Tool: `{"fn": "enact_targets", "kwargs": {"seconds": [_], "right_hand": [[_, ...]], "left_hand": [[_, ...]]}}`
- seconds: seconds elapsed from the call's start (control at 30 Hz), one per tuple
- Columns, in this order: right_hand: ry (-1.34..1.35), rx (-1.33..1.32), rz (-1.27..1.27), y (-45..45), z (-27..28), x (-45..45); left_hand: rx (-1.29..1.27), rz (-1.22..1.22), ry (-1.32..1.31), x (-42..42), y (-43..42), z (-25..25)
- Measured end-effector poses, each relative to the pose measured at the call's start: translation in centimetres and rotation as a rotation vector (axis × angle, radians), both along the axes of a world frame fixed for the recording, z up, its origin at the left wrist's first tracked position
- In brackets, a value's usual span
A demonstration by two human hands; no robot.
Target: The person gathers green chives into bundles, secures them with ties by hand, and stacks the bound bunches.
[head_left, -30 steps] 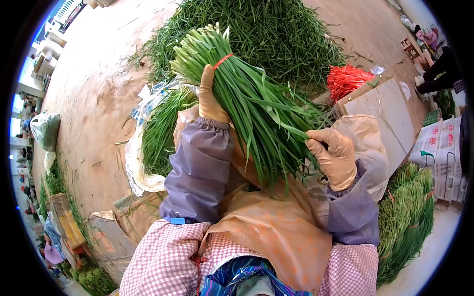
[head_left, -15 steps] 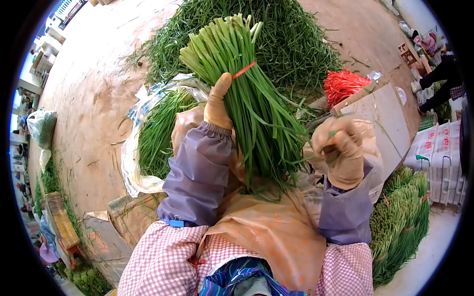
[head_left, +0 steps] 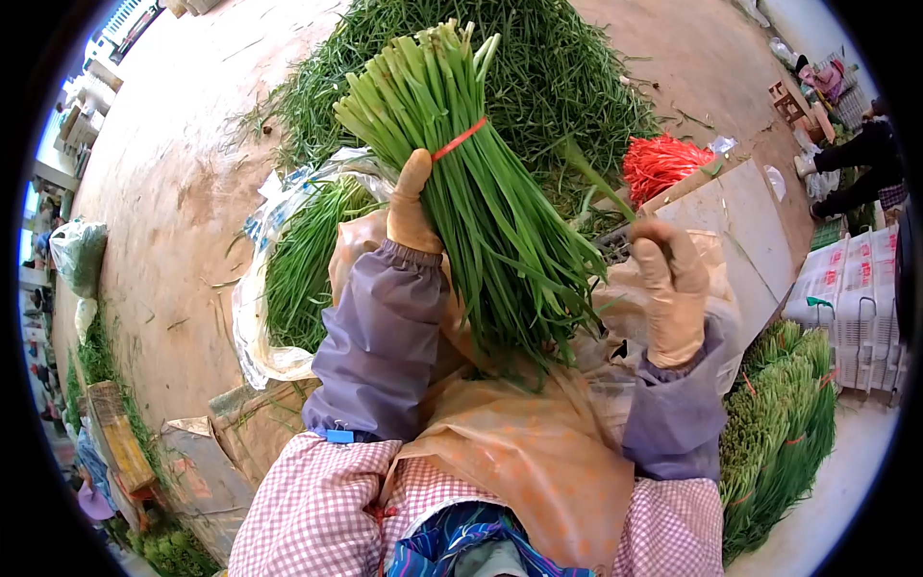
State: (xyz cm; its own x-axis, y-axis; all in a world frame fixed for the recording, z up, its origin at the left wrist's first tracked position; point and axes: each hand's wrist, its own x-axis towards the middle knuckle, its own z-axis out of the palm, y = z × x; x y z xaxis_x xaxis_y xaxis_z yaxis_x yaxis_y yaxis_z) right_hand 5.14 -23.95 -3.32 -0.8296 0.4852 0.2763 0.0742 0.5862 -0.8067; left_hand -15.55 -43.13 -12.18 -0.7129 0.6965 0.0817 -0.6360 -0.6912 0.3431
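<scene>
My gloved left hand (head_left: 413, 212) is wrapped round a thick bunch of garlic chives (head_left: 490, 221), thumb up along its near side. A red band (head_left: 459, 139) circles the bunch just above my thumb. The pale cut ends point up and away, while the leafy ends hang toward my apron (head_left: 519, 433). Right of the bunch, my gloved right hand (head_left: 671, 288) pinches the lower end of a single green stalk (head_left: 601, 178), which is slightly blurred and stands apart from the bunch.
Beyond the bunch lies a large heap of loose greens (head_left: 538, 87). A plastic-lined bundle of leaves (head_left: 312, 260) sits at left. Red bands (head_left: 663, 165) are piled beside a board (head_left: 726, 216). Tied bunches (head_left: 784, 433) and white crates (head_left: 851, 298) stand at right, near a person's legs (head_left: 856, 163).
My right hand has turned and its fingers point more upward, with the stalk now showing above them. The banded bunch has shifted slightly left and up in my left hand.
</scene>
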Motion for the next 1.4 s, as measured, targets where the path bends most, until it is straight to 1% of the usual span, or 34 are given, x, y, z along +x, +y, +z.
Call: {"fn": "enact_targets", "kwargs": {"seconds": [0.03,0.13,0.23,0.27,0.3,0.37,0.47,0.57,0.6,0.7,0.73,0.83,0.87,1.0,1.1,1.13,1.23,1.27,1.33,1.37,1.4], "right_hand": [[0.046,0.111,0.025,-1.1,0.9,-1.2],[-0.203,0.375,0.185,-2.2,0.8,-4.1],[-0.225,0.130,0.230,-2.0,-0.4,-6.3],[-0.116,-0.060,0.207,-1.8,-0.7,-6.2],[0.128,-0.186,0.256,-1.6,-1.2,-6.2],[0.180,-0.551,0.155,-0.5,-1.0,-5.1],[0.233,-0.754,0.120,2.0,-2.3,-4.1],[0.060,-0.709,0.030,2.0,-1.8,-2.9],[0.026,-0.657,0.048,1.8,-1.6,-2.5],[-0.176,-0.610,0.227,0.7,0.4,-1.0],[-0.249,-0.547,0.306,0.0,1.1,-0.8],[-0.244,-0.036,0.310,-2.1,-0.3,-0.9],[-0.360,0.042,0.269,-2.5,0.0,-1.1],[-0.124,-0.122,0.213,-3.7,-2.7,-1.9],[-0.091,-0.079,0.231,-3.3,-2.9,-2.3],[-0.068,-0.094,0.294,-3.3,-2.9,-2.0],[-0.235,-0.467,0.410,-1.8,-1.4,0.1],[-0.176,-0.567,0.352,-1.3,-0.9,0.2],[-0.058,-0.766,0.219,-0.6,0.1,0.5],[0.030,-0.688,0.161,-0.6,0.5,0.0],[0.120,-0.610,0.101,-0.9,0.8,-1.0]], "left_hand": [[-0.001,-0.024,0.039,-0.1,0.0,-0.1],[-0.019,-0.046,0.066,0.2,0.2,0.2],[-0.035,-0.056,0.015,0.2,-0.1,0.3],[-0.089,0.002,0.013,0.4,-0.1,0.5],[-0.055,-0.025,-0.013,0.1,-0.2,0.2],[0.013,-0.083,-0.060,-0.9,-0.3,-0.4],[0.014,-0.036,-0.065,-0.9,0.1,0.2],[-0.001,-0.016,-0.089,-0.7,0.4,0.3],[-0.014,-0.025,-0.105,-0.5,0.5,0.4],[-0.071,-0.037,-0.128,-0.6,0.5,0.6],[-0.089,-0.026,-0.145,-0.6,0.6,0.7],[-0.087,-0.028,-0.183,-0.7,0.6,0.9],[-0.086,-0.018,-0.186,-0.7,0.6,0.8],[-0.016,-0.061,-0.226,-0.8,0.6,0.7],[-0.038,-0.049,-0.188,-0.4,0.5,1.0],[-0.072,-0.019,-0.179,0.0,0.5,1.5],[-0.093,0.019,-0.099,0.0,0.5,1.1],[-0.070,-0.012,-0.054,0.0,0.1,1.1],[-0.131,0.075,-0.063,1.2,0.4,1.6],[-0.160,0.111,-0.068,1.7,0.7,1.8],[-0.153,0.084,0.003,1.5,0.7,1.0]]}}
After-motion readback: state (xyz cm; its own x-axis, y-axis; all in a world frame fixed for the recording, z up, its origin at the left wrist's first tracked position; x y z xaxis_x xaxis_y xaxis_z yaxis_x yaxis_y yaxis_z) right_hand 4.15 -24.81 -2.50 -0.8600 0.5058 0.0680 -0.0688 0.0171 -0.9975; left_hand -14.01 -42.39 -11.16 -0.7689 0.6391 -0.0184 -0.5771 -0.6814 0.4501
